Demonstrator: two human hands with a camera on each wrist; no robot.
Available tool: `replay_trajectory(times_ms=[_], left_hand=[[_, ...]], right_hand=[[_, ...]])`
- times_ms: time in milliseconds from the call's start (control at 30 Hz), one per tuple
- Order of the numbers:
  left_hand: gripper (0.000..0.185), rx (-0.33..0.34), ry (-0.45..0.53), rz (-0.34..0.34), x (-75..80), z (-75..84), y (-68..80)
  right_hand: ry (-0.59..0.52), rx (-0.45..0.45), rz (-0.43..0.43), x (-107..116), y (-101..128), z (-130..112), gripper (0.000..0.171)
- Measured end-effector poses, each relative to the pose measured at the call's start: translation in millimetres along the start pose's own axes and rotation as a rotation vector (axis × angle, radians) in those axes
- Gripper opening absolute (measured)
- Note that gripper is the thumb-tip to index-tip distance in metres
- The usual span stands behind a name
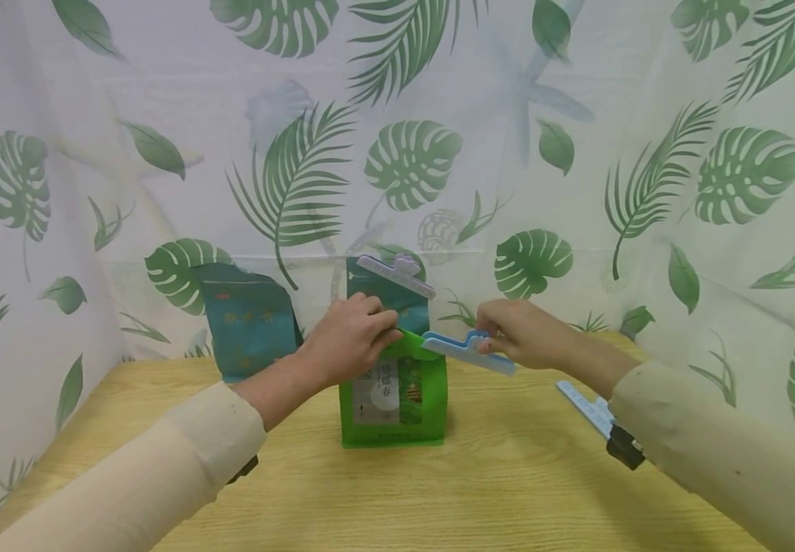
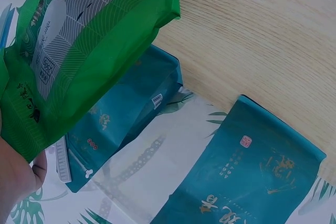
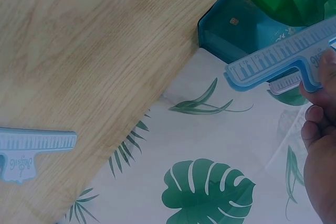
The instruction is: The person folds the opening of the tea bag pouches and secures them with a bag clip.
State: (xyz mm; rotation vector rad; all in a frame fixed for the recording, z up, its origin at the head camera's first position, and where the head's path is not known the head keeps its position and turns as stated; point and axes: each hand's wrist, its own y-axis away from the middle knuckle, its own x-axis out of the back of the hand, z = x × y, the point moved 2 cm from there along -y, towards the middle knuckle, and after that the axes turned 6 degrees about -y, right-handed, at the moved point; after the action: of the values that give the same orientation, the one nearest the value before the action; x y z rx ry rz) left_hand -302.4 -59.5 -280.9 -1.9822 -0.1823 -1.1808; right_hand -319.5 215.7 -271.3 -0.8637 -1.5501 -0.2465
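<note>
A bright green tea bag (image 1: 397, 429) stands upright on the table, with a pale label on its front. My left hand (image 1: 352, 337) grips the folded top of this bag, also seen in the left wrist view as a hand (image 2: 18, 179) at the bag's top edge (image 2: 26, 124). Between thumb and fingers my right hand (image 1: 524, 333) pinches a blue bag clip (image 1: 462, 351) by its handle. The clip's left end is at the top right corner of the green bag; whether it touches cannot be told. In the right wrist view, a piano-key pattern marks the clip (image 3: 278, 59).
Behind the green bag stands a teal bag (image 1: 359, 280) with a pale purple clip (image 1: 397, 274) across its top. Another teal bag (image 1: 248, 322) stands at the left. A second blue clip (image 1: 586, 406) lies on the table (image 1: 507, 475) near the right sleeve. A leaf-print curtain (image 1: 438, 92) hangs behind.
</note>
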Motion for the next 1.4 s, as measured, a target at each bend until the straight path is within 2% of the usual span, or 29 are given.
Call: replay_trajectory(times_ms=[433,700,867,1167,1400], left_hand=[[0.015,-0.018,-0.008,0.016,-0.5,-0.5,-0.2],[0.018,0.022,-0.04,-0.057,-0.7,1.1,-1.6],[0.02,0.039,-0.014,-0.102,-0.6,1.0,-2.1],[0.03,0.073,0.013,-0.109,0.5,1.0,-2.6],[0.029,0.053,-0.011,-0.116,0.2,1.2,-2.1]], right_hand=[[0.027,0.06,0.04,-3,-8,-8,0.023],[0.032,0.081,0.056,-3,-14,-13,0.023],[0.04,0.101,0.068,-3,-19,-19,0.024],[0.04,0.083,0.075,-3,-29,-28,0.024],[0.019,0.105,0.092,-6,-37,-34,0.024]])
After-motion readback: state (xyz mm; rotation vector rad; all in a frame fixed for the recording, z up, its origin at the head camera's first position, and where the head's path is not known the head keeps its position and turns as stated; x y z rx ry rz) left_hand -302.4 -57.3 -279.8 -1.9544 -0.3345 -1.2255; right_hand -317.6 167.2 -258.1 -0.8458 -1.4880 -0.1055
